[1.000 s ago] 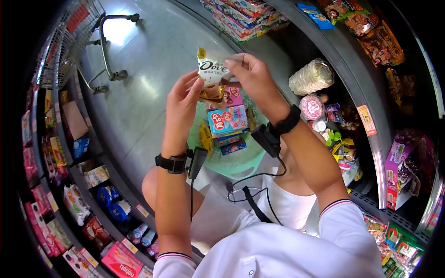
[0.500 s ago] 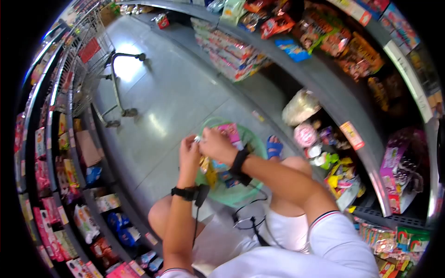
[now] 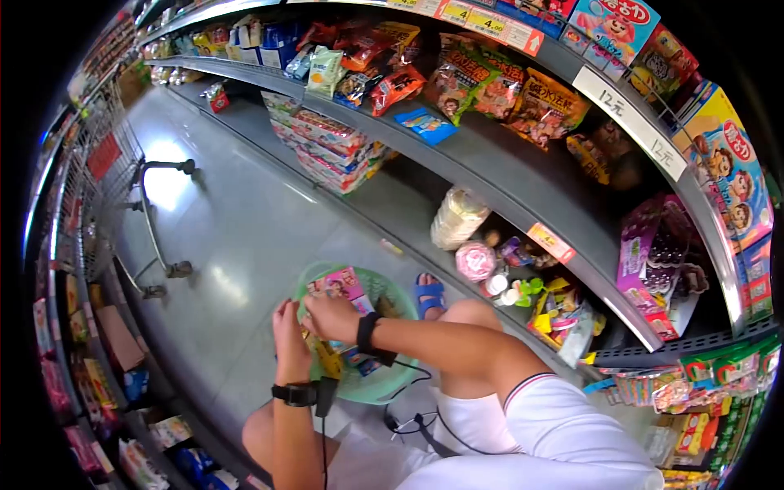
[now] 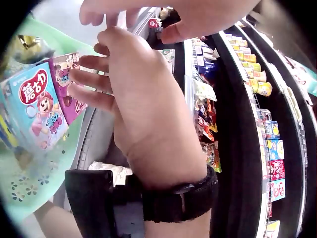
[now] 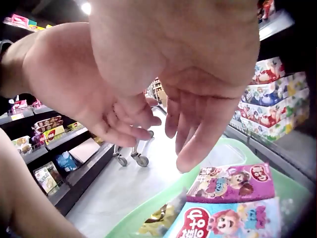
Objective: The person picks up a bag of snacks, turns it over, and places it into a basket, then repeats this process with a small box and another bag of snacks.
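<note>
Both hands meet close together over the green basket [image 3: 392,390]. The left hand [image 4: 141,94] has its thumb tip near its index finger, the other fingers loosely extended. The right hand [image 5: 198,74] reaches in from above, fingertips beside the left thumb; several of its fingers hang downward. No object shows between the hands in any view, and I cannot tell whether the thumb and index fingertips pinch something small. Below lie a blue cartoon snack box [image 4: 42,106], a pink-purple cartoon box [image 5: 233,183] and a yellow packet [image 3: 328,359] in the basket.
Shelves with bagged snacks [image 3: 457,82] rise on the right. Wrapped stacks [image 3: 459,219] and a pink round pack [image 3: 476,261] stand on the lower shelf. A shopping cart [image 3: 106,155] stands at the far left. A foot in a blue sandal [image 3: 429,296] is beside the basket.
A white Dove pouch was held up one second ago; half a second ago a small whitish bit showed between lowered hands. Neither shows now. The head view has turned right.
</note>
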Demonstrator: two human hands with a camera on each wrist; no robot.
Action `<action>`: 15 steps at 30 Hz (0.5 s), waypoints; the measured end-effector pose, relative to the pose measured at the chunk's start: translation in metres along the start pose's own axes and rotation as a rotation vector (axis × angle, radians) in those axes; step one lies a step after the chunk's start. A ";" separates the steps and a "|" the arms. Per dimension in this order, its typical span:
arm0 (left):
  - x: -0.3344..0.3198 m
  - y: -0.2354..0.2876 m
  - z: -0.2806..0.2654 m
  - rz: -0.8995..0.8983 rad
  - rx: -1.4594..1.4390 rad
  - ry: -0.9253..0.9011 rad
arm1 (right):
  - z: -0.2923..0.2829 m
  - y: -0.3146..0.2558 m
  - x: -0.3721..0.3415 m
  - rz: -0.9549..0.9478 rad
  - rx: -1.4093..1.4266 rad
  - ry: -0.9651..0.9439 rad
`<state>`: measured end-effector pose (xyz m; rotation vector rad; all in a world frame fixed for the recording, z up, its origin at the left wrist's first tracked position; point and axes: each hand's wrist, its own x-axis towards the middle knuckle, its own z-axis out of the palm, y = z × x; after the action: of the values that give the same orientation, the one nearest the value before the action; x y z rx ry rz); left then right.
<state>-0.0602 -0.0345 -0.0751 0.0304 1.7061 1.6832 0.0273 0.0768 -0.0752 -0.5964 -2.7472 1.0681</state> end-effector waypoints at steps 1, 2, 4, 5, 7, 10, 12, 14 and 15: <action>-0.001 0.003 0.005 -0.015 -0.011 -0.016 | -0.007 -0.001 -0.001 -0.045 -0.077 0.058; -0.005 0.005 0.010 0.009 -0.007 0.017 | -0.012 -0.001 -0.002 -0.082 -0.159 0.114; -0.018 0.021 0.025 0.054 -0.010 0.072 | -0.022 0.000 0.001 -0.015 -0.172 0.113; -0.019 0.024 0.029 0.066 -0.028 0.026 | -0.026 0.001 0.000 0.021 -0.180 0.106; -0.021 0.031 0.030 0.086 -0.066 -0.051 | -0.054 -0.001 -0.004 0.076 -0.101 0.097; -0.023 0.048 0.043 0.107 -0.205 -0.135 | -0.096 0.005 -0.013 0.069 0.031 0.338; -0.016 0.060 0.053 0.130 -0.251 -0.162 | -0.132 0.014 -0.012 0.019 0.140 0.548; -0.010 0.076 0.061 0.153 -0.262 -0.161 | -0.174 0.039 0.001 0.021 0.456 0.559; -0.012 0.087 0.065 0.178 -0.284 -0.166 | -0.203 0.041 0.007 0.034 0.588 0.564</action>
<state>-0.0594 0.0281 0.0143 0.1889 1.3639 1.9823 0.0872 0.2326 0.0473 -0.7075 -1.8376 1.3724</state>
